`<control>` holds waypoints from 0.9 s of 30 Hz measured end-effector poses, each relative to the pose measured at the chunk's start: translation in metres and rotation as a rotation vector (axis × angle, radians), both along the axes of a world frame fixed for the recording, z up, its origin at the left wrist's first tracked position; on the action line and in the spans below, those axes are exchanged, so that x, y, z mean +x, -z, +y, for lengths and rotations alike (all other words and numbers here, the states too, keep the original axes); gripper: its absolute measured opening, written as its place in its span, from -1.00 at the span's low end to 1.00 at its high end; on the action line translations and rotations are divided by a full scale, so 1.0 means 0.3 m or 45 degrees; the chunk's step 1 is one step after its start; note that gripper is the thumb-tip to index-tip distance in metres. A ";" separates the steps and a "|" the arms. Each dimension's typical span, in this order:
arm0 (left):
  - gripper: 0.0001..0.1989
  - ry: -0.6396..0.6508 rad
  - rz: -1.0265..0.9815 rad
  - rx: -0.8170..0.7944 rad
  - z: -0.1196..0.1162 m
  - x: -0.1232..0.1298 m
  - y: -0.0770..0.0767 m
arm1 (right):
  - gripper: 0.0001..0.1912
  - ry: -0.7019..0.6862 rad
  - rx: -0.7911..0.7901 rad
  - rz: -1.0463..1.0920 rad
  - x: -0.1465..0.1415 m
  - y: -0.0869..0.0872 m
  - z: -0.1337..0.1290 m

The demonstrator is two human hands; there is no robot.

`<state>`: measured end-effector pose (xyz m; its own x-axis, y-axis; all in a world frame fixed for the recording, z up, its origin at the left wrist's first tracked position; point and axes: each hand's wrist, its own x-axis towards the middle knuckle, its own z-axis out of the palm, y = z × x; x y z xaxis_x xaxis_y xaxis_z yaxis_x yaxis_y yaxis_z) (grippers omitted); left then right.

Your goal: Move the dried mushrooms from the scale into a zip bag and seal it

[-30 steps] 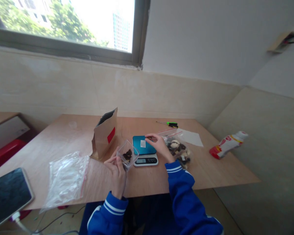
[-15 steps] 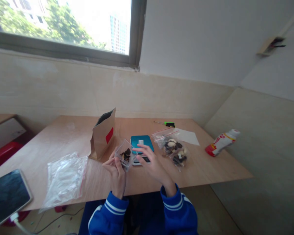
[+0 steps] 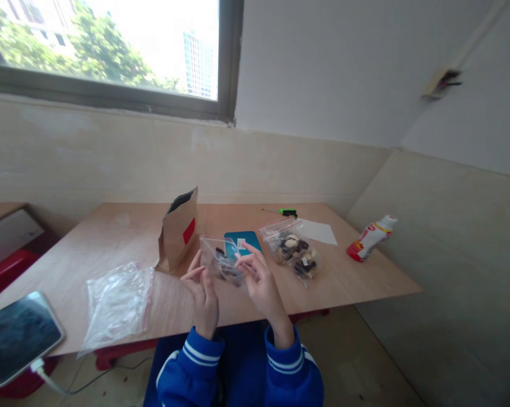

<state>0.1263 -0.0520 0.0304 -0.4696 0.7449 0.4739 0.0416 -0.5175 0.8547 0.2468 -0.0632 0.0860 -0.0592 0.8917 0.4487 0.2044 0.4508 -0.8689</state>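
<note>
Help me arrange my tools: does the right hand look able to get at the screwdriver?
Probably not at once: the right hand seems to grip the raised bag, and the screwdriver lies near the far edge of the table. Nothing covers it, so once free, the hand could likely stretch there.

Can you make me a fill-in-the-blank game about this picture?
1. The left hand holds a clear plastic ____, and the right hand touches it.
2. The paper bag has a ____ patch.
3. A white ____ is plugged into the phone.
4. The sleeves are ____ with white stripes.

Missing words: bag; red; cable; blue.
</note>
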 end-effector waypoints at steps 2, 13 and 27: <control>-0.73 -0.008 -0.079 -0.072 0.025 -0.032 -0.016 | -0.86 0.003 0.043 0.004 0.005 -0.006 -0.004; -0.68 0.181 -0.045 -0.289 0.086 -0.119 -0.052 | -0.86 0.177 0.023 0.120 0.024 0.049 0.003; -0.70 0.010 0.338 -0.246 -0.005 -0.153 -0.065 | -0.58 0.275 -0.288 0.426 0.024 0.092 -0.010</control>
